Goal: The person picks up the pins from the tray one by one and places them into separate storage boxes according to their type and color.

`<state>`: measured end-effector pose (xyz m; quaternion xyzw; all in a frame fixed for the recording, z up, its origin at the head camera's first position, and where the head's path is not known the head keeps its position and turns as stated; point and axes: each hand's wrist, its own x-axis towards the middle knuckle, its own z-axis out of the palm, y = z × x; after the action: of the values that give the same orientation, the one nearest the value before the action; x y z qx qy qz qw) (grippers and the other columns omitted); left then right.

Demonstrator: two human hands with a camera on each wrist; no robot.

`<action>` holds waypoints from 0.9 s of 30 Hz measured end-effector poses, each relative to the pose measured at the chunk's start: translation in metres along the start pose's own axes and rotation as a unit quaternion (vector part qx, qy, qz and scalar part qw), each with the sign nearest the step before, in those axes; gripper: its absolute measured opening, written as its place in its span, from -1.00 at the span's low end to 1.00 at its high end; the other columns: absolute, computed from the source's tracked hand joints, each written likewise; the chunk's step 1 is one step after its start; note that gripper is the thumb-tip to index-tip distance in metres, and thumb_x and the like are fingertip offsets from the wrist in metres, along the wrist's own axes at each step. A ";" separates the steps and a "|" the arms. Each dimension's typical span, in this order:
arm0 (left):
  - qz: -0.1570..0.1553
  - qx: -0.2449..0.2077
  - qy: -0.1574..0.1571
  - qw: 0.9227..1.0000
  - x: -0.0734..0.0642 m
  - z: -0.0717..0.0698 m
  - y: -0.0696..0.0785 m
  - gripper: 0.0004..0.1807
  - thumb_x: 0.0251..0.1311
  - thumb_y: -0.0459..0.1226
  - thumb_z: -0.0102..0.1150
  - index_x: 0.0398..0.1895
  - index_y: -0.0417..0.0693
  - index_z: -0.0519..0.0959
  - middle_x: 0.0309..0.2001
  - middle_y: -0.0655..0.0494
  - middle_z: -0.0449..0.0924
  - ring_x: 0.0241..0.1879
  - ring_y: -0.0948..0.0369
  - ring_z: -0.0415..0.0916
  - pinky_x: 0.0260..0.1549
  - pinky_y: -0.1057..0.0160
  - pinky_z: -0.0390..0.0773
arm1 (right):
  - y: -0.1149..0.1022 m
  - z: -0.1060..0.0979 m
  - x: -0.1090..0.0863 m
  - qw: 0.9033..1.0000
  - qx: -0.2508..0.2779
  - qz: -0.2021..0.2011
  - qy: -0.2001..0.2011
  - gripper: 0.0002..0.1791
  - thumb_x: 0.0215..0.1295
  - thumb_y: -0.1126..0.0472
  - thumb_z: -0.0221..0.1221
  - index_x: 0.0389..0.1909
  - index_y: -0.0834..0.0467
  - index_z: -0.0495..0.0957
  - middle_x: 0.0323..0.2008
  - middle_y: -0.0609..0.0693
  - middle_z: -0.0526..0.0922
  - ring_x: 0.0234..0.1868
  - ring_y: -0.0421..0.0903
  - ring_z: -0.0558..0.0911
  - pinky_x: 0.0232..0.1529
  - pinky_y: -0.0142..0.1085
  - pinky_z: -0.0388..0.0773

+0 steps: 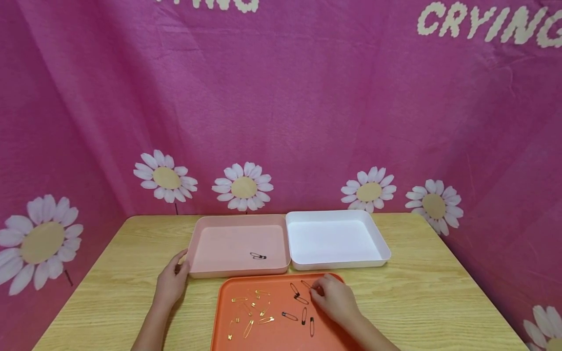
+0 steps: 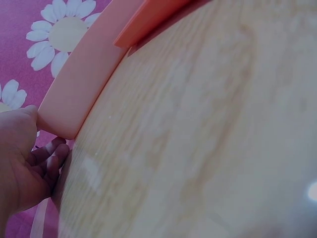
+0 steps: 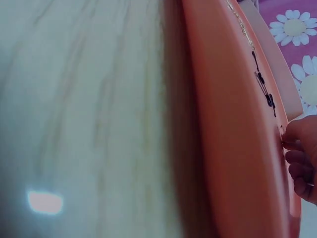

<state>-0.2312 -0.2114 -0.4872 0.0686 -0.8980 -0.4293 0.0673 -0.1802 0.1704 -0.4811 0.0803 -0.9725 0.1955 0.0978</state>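
Observation:
My left hand [image 1: 170,282] rests against the left front corner of the pink tray [image 1: 239,273], its fingers loosely bent. In the left wrist view, that hand [image 2: 25,161] touches the end of the tray wall. Two black safety pins [image 1: 258,256] lie in the pink tray. Over the upper right of the orange tray [image 1: 263,340], my right hand [image 1: 335,298] pinches a black safety pin [image 1: 305,283] between thumb and forefinger. Several more black safety pins [image 1: 290,316] lie left of this hand. Several gold safety pins [image 1: 248,329] are spread over the tray's left part.
A white tray [image 1: 333,243] stands right of the pink one, their sides touching. The orange tray lies in front of both on a wooden table [image 1: 421,292]. A pink cloth [image 1: 281,107] with daisies hangs behind the table and along its sides.

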 end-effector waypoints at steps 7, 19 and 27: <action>-0.002 -0.003 0.000 1.000 0.000 0.000 0.001 -0.52 0.40 -0.16 -0.23 0.33 -0.11 0.25 -0.05 -0.28 0.52 -0.07 -0.05 0.44 -0.05 0.01 0.37 | 0.004 0.003 0.002 0.999 0.028 0.014 0.016 -0.93 0.04 0.17 0.27 -0.57 -0.02 0.59 -0.58 -0.22 0.39 -0.55 -0.31 0.32 -0.51 -0.42 0.27; 0.002 0.004 0.003 1.000 0.002 0.000 0.000 -0.52 0.40 -0.14 -0.23 0.33 -0.10 0.26 -0.12 -0.22 0.54 -0.16 0.01 0.44 -0.16 0.12 0.39 | 0.009 -0.004 0.008 0.963 0.254 0.090 -0.016 -0.96 0.03 0.31 0.26 -0.50 0.19 0.60 -0.61 -0.09 0.51 -0.57 -0.26 0.40 -0.53 -0.46 0.37; 0.005 0.007 0.008 1.000 0.003 0.001 -0.003 -0.52 0.39 -0.16 -0.22 0.32 -0.10 0.28 -0.16 -0.19 0.54 -0.20 0.03 0.43 -0.19 0.14 0.39 | 0.009 -0.011 0.012 0.954 0.283 0.094 -0.020 -0.96 0.10 0.32 0.23 -0.45 0.24 0.61 -0.64 -0.03 0.57 -0.62 -0.25 0.43 -0.57 -0.45 0.35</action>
<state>-0.2337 -0.2130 -0.4900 0.0682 -0.9007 -0.4221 0.0763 -0.1920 0.1812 -0.4721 0.0168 -0.8820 0.4697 0.0328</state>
